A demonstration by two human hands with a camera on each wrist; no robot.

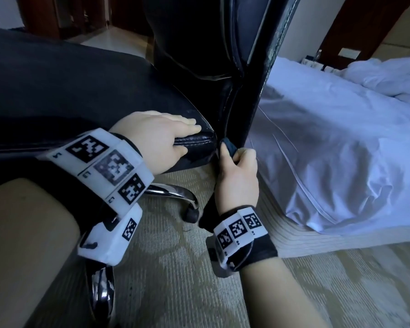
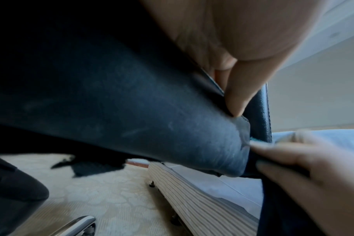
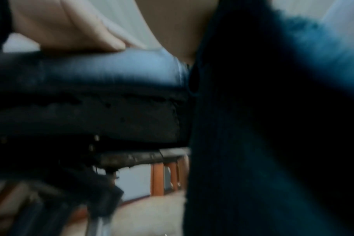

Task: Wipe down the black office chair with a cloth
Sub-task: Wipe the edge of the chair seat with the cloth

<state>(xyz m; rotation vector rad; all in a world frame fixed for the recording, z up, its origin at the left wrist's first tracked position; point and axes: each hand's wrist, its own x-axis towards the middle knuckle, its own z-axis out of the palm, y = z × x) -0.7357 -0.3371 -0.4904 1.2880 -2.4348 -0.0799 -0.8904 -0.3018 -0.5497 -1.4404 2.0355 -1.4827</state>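
Observation:
The black office chair point(image 1: 85, 86) fills the upper left, its backrest point(image 1: 211, 43) rising at centre. My left hand point(image 1: 166, 138) grips the rear corner of the seat cushion point(image 2: 172, 127), fingers on top and thumb underneath. My right hand point(image 1: 237, 166) holds a dark blue cloth point(image 1: 227, 145) bunched in its fingers, pressed into the gap between the seat corner and the backrest's side edge. In the right wrist view the cloth point(image 3: 273, 127) hangs blurred and fills the right half, next to the seat's edge point(image 3: 111, 76).
A bed with white sheets point(image 1: 341, 138) stands close on the right, its ribbed base point(image 1: 294, 233) on patterned carpet point(image 1: 175, 268). The chair's chrome legs point(image 1: 175, 192) and a castor point(image 1: 191, 215) are below my hands. Dark wooden furniture point(image 1: 365, 27) stands behind.

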